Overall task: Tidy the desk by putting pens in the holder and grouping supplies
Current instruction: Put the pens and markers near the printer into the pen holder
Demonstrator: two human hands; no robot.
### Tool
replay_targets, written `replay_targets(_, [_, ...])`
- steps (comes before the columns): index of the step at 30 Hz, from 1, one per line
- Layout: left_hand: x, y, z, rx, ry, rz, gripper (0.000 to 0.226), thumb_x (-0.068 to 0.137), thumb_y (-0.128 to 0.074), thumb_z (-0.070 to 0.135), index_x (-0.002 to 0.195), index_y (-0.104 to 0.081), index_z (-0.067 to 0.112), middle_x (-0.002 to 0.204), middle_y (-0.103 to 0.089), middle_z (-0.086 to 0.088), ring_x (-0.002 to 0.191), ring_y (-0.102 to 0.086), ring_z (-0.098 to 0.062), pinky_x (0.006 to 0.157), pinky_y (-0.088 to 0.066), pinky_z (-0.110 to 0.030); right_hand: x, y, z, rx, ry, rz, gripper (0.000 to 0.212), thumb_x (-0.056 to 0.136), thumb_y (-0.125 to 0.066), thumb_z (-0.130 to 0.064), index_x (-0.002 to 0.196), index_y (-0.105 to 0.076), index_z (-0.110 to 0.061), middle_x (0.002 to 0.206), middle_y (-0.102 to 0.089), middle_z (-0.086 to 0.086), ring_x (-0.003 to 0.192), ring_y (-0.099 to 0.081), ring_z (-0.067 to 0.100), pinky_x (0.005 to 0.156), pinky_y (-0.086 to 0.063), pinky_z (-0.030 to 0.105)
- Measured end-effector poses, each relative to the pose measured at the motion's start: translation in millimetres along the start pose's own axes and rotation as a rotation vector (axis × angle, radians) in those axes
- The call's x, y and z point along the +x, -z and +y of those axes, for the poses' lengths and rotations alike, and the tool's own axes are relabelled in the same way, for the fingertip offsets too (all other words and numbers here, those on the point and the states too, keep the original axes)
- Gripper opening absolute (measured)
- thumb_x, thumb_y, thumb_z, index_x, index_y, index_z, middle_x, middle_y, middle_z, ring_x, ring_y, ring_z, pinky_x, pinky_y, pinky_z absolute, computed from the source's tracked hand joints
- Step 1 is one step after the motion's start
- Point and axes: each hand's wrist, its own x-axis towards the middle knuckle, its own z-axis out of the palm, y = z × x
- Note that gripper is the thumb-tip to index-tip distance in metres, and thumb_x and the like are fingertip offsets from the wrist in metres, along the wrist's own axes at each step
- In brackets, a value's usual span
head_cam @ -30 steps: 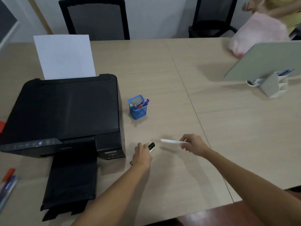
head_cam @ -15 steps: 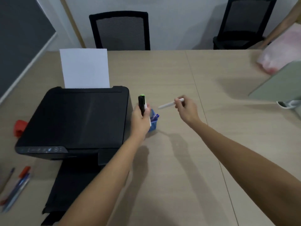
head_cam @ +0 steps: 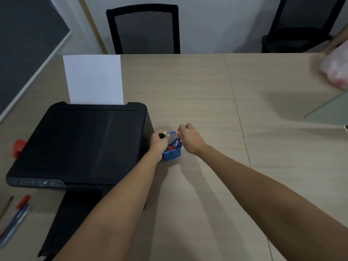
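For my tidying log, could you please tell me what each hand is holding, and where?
Left hand grips the black green-tipped marker by its lower barrel; whether the right hand holds anything cannot be told.

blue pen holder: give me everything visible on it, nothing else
The blue pen holder is a small square cup that looks like mesh, standing upright on the desk just right of the printer. It already holds several pens, with red and purple ends showing. The left hand, holding a black, green-tipped marker, is against its left side; the right hand is over its rim.
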Motion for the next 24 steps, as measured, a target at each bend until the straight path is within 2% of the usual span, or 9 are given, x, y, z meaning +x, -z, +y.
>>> replay_targets(2, [0.7,-0.6,-1.4,-0.052,0.039,-0.031,0.031,0.087,-0.065,0.019,0.117,-0.057,0.014,0.101,-0.057,0.0,0.082,-0.057,-0.01,0.063,-0.049,-0.022,-1.4,-3.0,3.9,0.08,-0.041,-0.026,0.037,0.102,-0.032,-0.029,0.112,-0.053,0.0,0.11,-0.055,0.024,0.102,-0.051,0.036,0.088,-0.043,0.036])
replay_targets(4, [2.8,-0.9,-0.4,-0.13,0.073,-0.07,0.04,0.08,-0.071,0.032,0.116,-0.057,0.018,0.108,-0.061,-0.001,0.091,-0.063,-0.015,0.077,-0.056,-0.03,-6.8,-4.4,7.0,0.198,-0.102,-0.029,0.041,0.103,-0.027,-0.034,0.119,-0.048,-0.003,0.104,-0.059,0.019,0.097,-0.052,0.032,0.081,-0.036,0.031])
replay_targets(8, [1.9,-3.3,13.3,-0.125,0.075,-0.09,0.027,0.073,-0.059,0.052,0.089,-0.061,0.029,0.115,-0.066,-0.011,0.104,-0.067,-0.029,0.096,-0.052,-0.047,-20.2,-2.2,13.2,0.432,-0.236,0.05,0.049,0.101,-0.021,-0.045,0.125,-0.042,-0.009,0.103,-0.053,0.008,0.096,-0.048,0.024,0.084,-0.035,0.033])
replay_targets(9, [-1.8,-2.3,20.0,-0.1,0.048,-0.084,0.027,0.076,-0.057,0.052,0.091,-0.061,0.029,0.114,-0.065,-0.008,0.107,-0.064,-0.028,0.096,-0.05,-0.045,-21.7,1.4,13.6,0.446,-0.246,0.083,0.049,0.1,-0.021,-0.046,0.124,-0.043,-0.009,0.103,-0.054,0.008,0.096,-0.048,0.024,0.085,-0.035,0.033])
replay_targets(11, [-7.1,-0.5,32.8,-0.051,-0.027,-0.072,0.041,0.082,-0.055,0.048,0.114,-0.061,0.023,0.119,-0.06,0.003,0.113,-0.057,-0.019,0.096,-0.045,-0.036,-20.4,12.8,13.0,0.45,-0.256,0.153,0.048,0.1,-0.022,-0.045,0.119,-0.046,-0.008,0.1,-0.054,0.008,0.094,-0.049,0.024,0.083,-0.034,0.032])
replay_targets(13, [-10.6,9.1,46.3,-0.027,-0.12,-0.061,0.049,0.086,-0.055,0.044,0.127,-0.057,0.017,0.126,-0.058,0.004,0.113,-0.053,-0.015,0.094,-0.039,-0.029,-17.1,27.4,2.7,0.42,-0.236,0.208,0.046,0.101,-0.023,-0.043,0.115,-0.047,-0.007,0.098,-0.054,0.008,0.094,-0.049,0.025,0.082,-0.034,0.033])
replay_targets(17, [-23.2,48.4,75.6,-0.046,-0.246,-0.049,0.035,0.094,-0.049,0.028,0.123,-0.06,0.012,0.114,-0.057,0.003,0.104,-0.049,-0.011,0.077,-0.038,-0.02,-11.7,52.7,-37.7,0.375,-0.174,0.251,0.046,0.101,-0.025,-0.041,0.118,-0.048,-0.006,0.101,-0.052,0.006,0.096,-0.047,0.023,0.083,-0.033,0.031])
replay_targets(21, [-42.5,113.1,92.2,-0.078,-0.314,0.007,0.037,0.096,-0.044,0.022,0.13,-0.055,0.011,0.118,-0.054,0.005,0.117,-0.05,-0.013,0.092,-0.035,-0.022,-9.7,59.4,-95.2,0.319,-0.08,0.26,0.047,0.101,-0.025,-0.04,0.122,-0.048,-0.005,0.107,-0.054,0.011,0.105,-0.05,0.027,0.083,-0.033,0.031])
replay_targets(24, [-54.6,182.8,82.9,-0.074,-0.322,0.071,0.042,0.097,-0.046,0.023,0.136,-0.051,0.011,0.137,-0.054,0.0,0.129,-0.047,-0.016,0.096,-0.034,-0.021,-11.8,41.7,-152.3,0.277,-0.004,0.242,0.048,0.101,-0.024,-0.04,0.12,-0.048,-0.004,0.104,-0.054,0.015,0.108,-0.052,0.031,0.081,-0.032,0.032])
